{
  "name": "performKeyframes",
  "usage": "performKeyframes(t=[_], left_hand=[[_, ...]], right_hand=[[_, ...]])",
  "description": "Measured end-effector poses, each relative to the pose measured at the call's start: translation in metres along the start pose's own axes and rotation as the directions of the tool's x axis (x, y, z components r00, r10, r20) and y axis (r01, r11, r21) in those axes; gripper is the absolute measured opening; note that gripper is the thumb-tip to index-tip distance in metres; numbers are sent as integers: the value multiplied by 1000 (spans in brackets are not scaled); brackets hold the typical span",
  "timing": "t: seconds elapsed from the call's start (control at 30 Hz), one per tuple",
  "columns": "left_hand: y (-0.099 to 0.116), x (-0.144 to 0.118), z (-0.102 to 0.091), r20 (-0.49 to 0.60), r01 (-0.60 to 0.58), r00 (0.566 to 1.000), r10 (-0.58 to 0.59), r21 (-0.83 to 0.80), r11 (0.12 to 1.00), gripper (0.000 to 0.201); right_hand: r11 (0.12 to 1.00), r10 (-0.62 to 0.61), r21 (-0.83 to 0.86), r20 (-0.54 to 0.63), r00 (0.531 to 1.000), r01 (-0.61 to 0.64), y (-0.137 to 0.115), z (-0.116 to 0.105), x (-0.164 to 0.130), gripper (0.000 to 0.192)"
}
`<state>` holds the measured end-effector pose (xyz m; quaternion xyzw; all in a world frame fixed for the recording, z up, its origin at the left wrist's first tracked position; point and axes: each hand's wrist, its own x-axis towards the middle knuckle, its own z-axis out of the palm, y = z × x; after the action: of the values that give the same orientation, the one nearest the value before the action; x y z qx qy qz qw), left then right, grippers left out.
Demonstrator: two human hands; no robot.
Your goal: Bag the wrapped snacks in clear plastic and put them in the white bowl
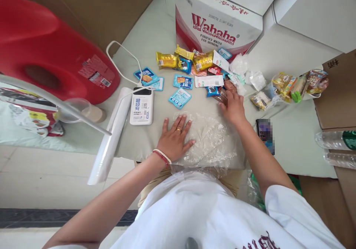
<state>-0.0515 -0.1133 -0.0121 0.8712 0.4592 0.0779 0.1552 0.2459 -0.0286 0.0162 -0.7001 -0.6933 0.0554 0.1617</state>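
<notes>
My left hand [175, 139] lies flat with its fingers spread, pressing the left edge of a clear plastic film [211, 141] on the green-grey tabletop. My right hand [233, 106] reaches into the snack pile, its fingers curled on a brown snack packet [221, 95]; the fingertips are partly hidden. Beside it lie a small blue packet [213, 91] and a white sachet [209, 81]. Blue snack packets [180, 98] are spread out beyond my left hand. Yellow packets [204, 61] lie at the back of the pile, with crumpled clear wrappers [257, 80] to its right.
A white power bank [141, 106] with a cable and a film roll [111, 138] lie left, near a large red jug [55, 52]. Behind stands a Wahaba carton [217, 26]. A snack-filled container [300, 86] and a dark box [264, 134] are on the right.
</notes>
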Motion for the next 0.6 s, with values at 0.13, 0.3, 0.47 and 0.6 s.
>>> performKeyframes(t=[0.13,0.3,0.47,0.6], left_hand=[[-1,2,1,2,7,1000,-7,9,1000,76],[0,0,1,-1,8,1000,-8,-3,1000,76],[0,6,-1,-16,11,1000,-11,-23,1000,75],[-9,16,-5,-41,13,999,-15,-27,1000,67]], right_hand=[[998,10,-61,3,1000,-10,17,20,37,60],[998,33,-44,-38,999,-35,10,-25,-4,54],[956,-264,160,95,960,247,-39,-52,-73,55],[913,-392,228,252,885,339,-66,-22,-108,55]])
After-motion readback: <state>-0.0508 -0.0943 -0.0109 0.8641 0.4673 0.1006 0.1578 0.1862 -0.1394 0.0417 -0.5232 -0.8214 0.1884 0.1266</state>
